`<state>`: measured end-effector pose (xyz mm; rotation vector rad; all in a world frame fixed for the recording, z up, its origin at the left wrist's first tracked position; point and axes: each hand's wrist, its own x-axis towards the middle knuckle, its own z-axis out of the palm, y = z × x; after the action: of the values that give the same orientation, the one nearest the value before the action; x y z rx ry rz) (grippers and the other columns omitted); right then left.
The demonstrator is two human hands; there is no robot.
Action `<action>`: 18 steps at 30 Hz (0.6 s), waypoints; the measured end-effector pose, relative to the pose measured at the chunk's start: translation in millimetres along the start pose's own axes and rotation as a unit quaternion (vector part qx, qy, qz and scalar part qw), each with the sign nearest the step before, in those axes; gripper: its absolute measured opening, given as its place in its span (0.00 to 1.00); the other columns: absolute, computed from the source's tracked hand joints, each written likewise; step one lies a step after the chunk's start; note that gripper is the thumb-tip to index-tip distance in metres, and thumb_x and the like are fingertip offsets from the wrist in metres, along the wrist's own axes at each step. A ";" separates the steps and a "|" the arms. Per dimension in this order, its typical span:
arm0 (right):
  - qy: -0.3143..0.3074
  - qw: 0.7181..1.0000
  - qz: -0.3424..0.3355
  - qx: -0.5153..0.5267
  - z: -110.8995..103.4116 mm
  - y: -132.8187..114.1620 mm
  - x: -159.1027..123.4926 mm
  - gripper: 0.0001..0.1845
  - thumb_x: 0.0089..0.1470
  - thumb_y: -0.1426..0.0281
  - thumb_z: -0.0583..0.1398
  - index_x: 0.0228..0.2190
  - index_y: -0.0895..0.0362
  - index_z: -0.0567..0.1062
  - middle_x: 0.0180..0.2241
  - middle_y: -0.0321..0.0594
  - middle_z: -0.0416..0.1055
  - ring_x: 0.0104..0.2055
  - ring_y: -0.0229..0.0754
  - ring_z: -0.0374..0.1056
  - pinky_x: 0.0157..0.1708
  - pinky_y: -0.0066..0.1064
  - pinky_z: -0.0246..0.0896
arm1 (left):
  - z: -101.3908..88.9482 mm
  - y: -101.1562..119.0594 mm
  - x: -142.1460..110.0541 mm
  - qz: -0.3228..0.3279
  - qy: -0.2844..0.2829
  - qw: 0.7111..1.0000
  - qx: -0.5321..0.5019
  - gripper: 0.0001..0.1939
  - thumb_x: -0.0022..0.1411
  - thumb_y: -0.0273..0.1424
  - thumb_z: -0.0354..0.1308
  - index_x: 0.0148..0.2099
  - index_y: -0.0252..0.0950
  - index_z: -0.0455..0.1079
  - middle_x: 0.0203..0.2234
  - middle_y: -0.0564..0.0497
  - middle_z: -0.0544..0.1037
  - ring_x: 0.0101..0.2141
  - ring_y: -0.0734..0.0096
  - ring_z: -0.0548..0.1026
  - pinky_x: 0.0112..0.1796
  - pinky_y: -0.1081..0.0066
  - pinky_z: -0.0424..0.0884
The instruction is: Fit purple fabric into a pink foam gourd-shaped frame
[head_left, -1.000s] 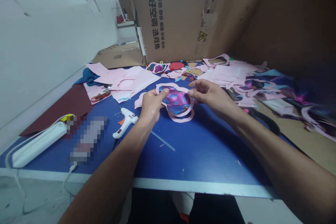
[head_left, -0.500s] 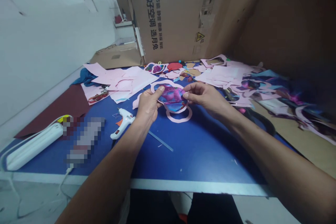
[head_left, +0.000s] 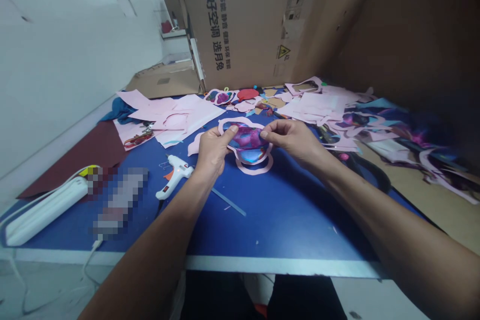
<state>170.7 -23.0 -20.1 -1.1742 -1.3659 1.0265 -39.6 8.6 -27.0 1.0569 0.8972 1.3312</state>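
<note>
Both my hands hold a round purple-and-blue patterned cut-out (head_left: 248, 141) with a pink paper border just above the blue table (head_left: 285, 215). My left hand (head_left: 212, 150) pinches its left edge with thumb and fingers closed. At its right edge my right hand (head_left: 293, 141) pinches it the same way. A pink paper ring (head_left: 258, 168) lies on the table right under the piece.
A white glue gun (head_left: 175, 174) lies left of my left hand, with a clear glue stick (head_left: 228, 203) near it. A white power strip (head_left: 45, 208) sits at the left edge. Pink paper scraps (head_left: 180, 112) and patterned offcuts (head_left: 360, 120) cover the far table. A big cardboard box (head_left: 243, 20) stands behind.
The patterned piece has been lowered slightly toward the table and my hands have shifted a little left with it. Nothing was let go.
</note>
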 end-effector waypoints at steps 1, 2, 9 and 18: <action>0.002 1.000 0.000 -0.005 0.0 0.1 0.1 0.18 0.47 0.56 0.76 0.29 0.56 0.81 0.28 0.37 0.78 0.30 0.40 0.70 0.34 0.34 0.63 | -0.3 -0.3 0.3 0.001 0.000 1.000 0.002 0.23 0.47 0.45 0.83 0.36 0.34 0.81 0.29 0.48 0.86 0.28 0.63 0.83 0.31 0.65 0.82; 0.003 1.000 0.000 -0.010 -0.1 0.3 0.2 0.18 0.47 0.56 0.76 0.29 0.56 0.81 0.28 0.37 0.78 0.30 0.40 0.70 0.34 0.34 0.63 | -0.5 -0.7 0.5 0.002 0.000 1.000 0.002 0.23 0.48 0.45 0.83 0.36 0.34 0.81 0.29 0.48 0.86 0.28 0.63 0.83 0.31 0.65 0.83; 0.016 0.999 -0.008 -0.038 0.5 1.8 1.6 0.15 0.50 0.57 0.73 0.29 0.55 0.81 0.27 0.37 0.77 0.29 0.40 0.69 0.33 0.34 0.62 | 0.5 -2.2 -0.2 0.013 0.019 1.000 0.004 0.19 0.51 0.42 0.81 0.35 0.35 0.81 0.28 0.49 0.85 0.27 0.65 0.82 0.31 0.65 0.82; 0.016 0.999 -0.020 -0.035 0.7 2.4 1.0 0.17 0.50 0.56 0.74 0.29 0.55 0.80 0.27 0.38 0.78 0.29 0.41 0.70 0.32 0.34 0.64 | -1.9 -8.0 3.4 0.060 0.017 0.998 0.026 0.20 0.49 0.45 0.82 0.33 0.36 0.81 0.27 0.51 0.83 0.27 0.68 0.79 0.33 0.67 0.79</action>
<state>170.3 -21.6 -22.4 -1.2063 -1.4040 0.9337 -38.7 12.6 -34.9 1.1458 0.9090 1.4351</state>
